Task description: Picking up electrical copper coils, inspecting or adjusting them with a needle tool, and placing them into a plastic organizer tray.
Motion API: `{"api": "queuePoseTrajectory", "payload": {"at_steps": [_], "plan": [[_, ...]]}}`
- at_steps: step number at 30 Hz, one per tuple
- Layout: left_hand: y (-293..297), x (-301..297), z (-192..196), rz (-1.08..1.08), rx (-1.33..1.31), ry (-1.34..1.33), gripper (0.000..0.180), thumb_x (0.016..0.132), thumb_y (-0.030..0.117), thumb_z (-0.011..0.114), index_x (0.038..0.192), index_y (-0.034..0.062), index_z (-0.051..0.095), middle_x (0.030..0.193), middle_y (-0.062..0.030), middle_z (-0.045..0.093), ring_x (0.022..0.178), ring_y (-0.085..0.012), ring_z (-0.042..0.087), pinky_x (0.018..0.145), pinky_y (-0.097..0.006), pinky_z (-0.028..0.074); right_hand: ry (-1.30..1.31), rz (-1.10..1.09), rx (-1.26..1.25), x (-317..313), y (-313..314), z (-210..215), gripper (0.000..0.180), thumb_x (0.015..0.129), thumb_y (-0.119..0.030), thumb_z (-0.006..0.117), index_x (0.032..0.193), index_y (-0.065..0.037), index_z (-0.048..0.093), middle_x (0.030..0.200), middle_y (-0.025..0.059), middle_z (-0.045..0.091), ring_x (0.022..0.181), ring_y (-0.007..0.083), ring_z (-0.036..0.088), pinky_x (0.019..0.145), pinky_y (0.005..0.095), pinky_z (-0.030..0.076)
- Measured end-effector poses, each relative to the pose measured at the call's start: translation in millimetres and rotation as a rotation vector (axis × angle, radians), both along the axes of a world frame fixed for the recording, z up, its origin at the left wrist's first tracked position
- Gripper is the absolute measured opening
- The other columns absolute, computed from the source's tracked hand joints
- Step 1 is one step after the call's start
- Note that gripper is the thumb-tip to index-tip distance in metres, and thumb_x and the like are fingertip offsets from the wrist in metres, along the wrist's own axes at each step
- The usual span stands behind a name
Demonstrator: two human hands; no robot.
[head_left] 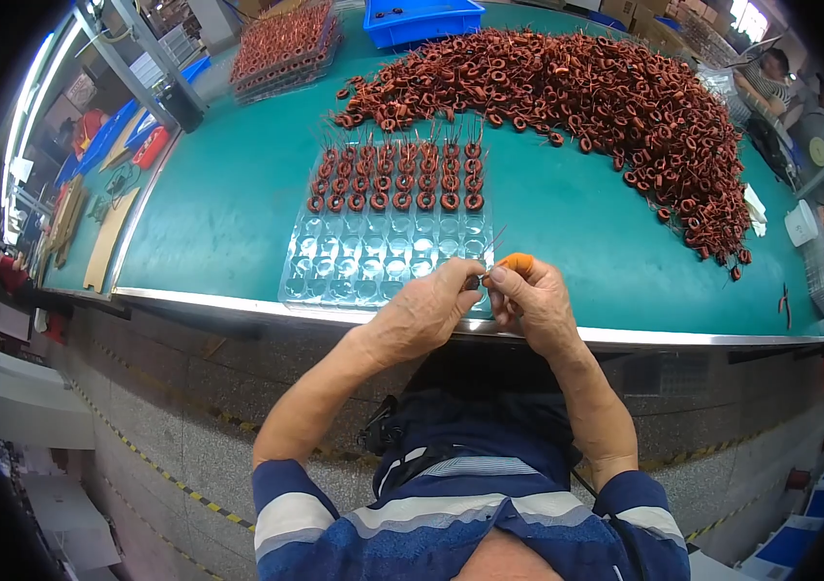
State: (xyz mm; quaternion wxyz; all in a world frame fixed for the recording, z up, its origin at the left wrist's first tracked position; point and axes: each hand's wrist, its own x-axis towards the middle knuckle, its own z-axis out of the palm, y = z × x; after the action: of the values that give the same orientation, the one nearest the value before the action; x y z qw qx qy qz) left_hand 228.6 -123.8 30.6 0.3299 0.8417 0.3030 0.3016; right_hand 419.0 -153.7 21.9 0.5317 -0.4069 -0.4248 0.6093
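Observation:
My left hand (428,308) and my right hand (536,302) meet at the table's front edge, just over the near right corner of a clear plastic tray. Pinched between their fingertips is a small wire-wound ring coil (481,279), mostly hidden by the fingers, with a thin lead sticking up. An orange finger cot (518,261) covers a fingertip of my right hand. The clear tray (288,276) has round pockets. Its far rows hold reddish-brown ring coils (402,181), leads pointing up and away; bare pockets show in its near rows.
A large heap of loose ring coils (606,102) curves across the back and right of the green table (209,223). Stacked filled trays (281,53) and a blue bin (422,24) stand at the back. Pliers (785,306) and a white tub (801,223) lie at the far right.

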Motion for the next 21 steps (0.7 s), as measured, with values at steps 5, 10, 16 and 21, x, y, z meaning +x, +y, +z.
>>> {"api": "queuePoseTrajectory", "payload": {"at_steps": [5,10,16,21], "plan": [[4,-9,27,-0.124,0.104,0.205,0.029,0.086,0.007,0.063,0.111,0.0022,0.047,0.093,-0.0186,0.056,0.088,-0.0373,0.059,0.072,-0.043,0.048,-0.008,0.112,0.011,1,-1,6,0.026,0.090,-0.026,0.066,0.083,-0.001,0.064,0.063,0.0006,0.057,0.052,0.0067,0.051,0.047,0.0198,0.041],[5,-17,41,-0.255,0.095,0.306,0.029,0.083,0.009,0.066,0.105,0.0015,0.048,0.087,-0.0147,0.052,0.081,-0.0343,0.057,0.070,-0.041,0.048,-0.024,0.150,-0.079,0,0,5,0.024,0.088,-0.025,0.068,0.084,-0.002,0.063,0.064,0.0006,0.057,0.053,0.0068,0.051,0.048,0.0201,0.041],[-2,-18,26,-0.188,0.736,0.526,0.012,0.081,0.011,0.055,0.087,0.0022,0.049,0.080,-0.0110,0.052,0.073,-0.0229,0.060,0.065,-0.036,0.048,-0.167,0.172,-0.162,-3,3,10,0.019,0.084,-0.020,0.068,0.085,-0.001,0.063,0.064,0.0009,0.057,0.054,0.0067,0.053,0.048,0.0203,0.042],[0,-20,24,-0.165,0.925,0.656,0.018,0.079,0.013,0.057,0.092,0.0017,0.053,0.082,-0.0080,0.051,0.075,-0.0191,0.058,0.064,-0.031,0.047,-0.264,0.143,-0.195,-12,7,12,0.016,0.081,-0.016,0.065,0.083,0.000,0.062,0.062,0.0010,0.056,0.051,0.0066,0.051,0.045,0.0212,0.042]]}}
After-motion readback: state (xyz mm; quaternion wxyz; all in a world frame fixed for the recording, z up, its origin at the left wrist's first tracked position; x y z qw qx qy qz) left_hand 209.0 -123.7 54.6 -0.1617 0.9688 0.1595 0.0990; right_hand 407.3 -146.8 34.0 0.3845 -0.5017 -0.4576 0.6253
